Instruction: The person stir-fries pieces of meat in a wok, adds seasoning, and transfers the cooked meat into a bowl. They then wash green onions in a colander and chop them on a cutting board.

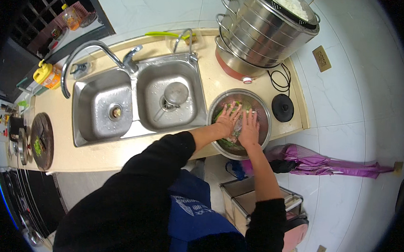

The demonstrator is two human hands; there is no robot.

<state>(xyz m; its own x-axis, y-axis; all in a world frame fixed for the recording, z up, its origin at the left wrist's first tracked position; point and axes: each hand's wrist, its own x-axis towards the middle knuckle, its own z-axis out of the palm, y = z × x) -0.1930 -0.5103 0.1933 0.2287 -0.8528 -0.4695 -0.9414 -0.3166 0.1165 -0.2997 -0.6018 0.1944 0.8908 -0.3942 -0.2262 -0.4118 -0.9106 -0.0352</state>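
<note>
A round stainless steel bowl (264,143), its inner wall perforated like a colander, rests at the counter's front edge, right of the double sink. Both of my hands are inside it, side by side. My left hand (229,122) lies palm down with fingers spread on green leaves and pale pieces that I cannot name for certain. Just beside it, my right hand (249,128) presses flat on the same food, fingers extended. Neither hand is closed around anything. What lies beneath the palms is hidden.
A tall steel steamer (262,30) holding white rice stands behind the bowl. A black lid-like disc (282,108) with a cord is to its right. Left are the double sink (135,98) with a small strainer (176,94), the faucet (89,45) and a round chopping board (46,152).
</note>
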